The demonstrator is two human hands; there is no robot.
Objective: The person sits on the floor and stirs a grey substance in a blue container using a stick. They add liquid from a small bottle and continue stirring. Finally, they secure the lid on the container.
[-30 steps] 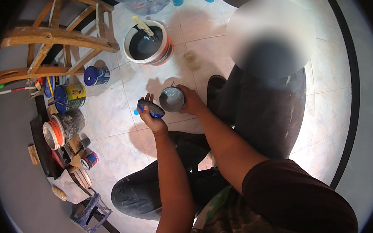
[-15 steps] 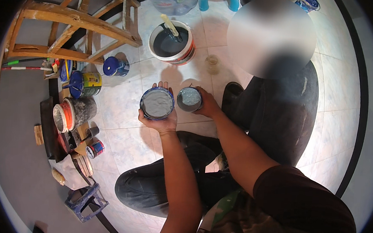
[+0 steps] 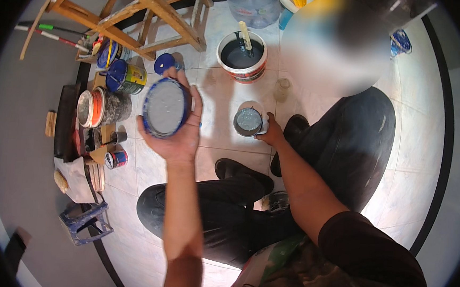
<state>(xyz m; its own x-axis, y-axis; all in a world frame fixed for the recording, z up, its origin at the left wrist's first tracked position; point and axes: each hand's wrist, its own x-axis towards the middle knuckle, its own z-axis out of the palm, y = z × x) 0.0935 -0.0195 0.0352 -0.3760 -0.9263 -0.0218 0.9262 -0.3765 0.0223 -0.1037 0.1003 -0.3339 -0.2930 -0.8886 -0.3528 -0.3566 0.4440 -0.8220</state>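
My left hand (image 3: pixel 180 134) holds up a round blue-rimmed container (image 3: pixel 164 108) filled with smooth grey paste, tilted toward me. Its fingers curl round the container's far and right side, the thumb at its near left. Lower down, the fingers of my right hand (image 3: pixel 271 133) are closed on the right side of a small grey cup (image 3: pixel 249 121); whether the cup rests on the floor I cannot tell. Wet, speckled grey material shows inside it. Beyond the cup stands a white bucket (image 3: pixel 260 71) of dark grey liquid, with a pale-handled tool (image 3: pixel 244 35) sticking out of it.
A wooden ladder (image 3: pixel 159 16) leans in at the far left. Along the left wall stand paint cans (image 3: pixel 134 79), a stained bucket (image 3: pixel 116 109) and a blue stool (image 3: pixel 83 223). Another person's dark-trousered leg (image 3: pixel 347 146) is on the right. A clear water jug (image 3: pixel 253 6) stands at the back.
My left hand has raised the paste container, tilted it and moved it left. My right hand with the cup has moved slightly right and apart from it. The view has shifted.
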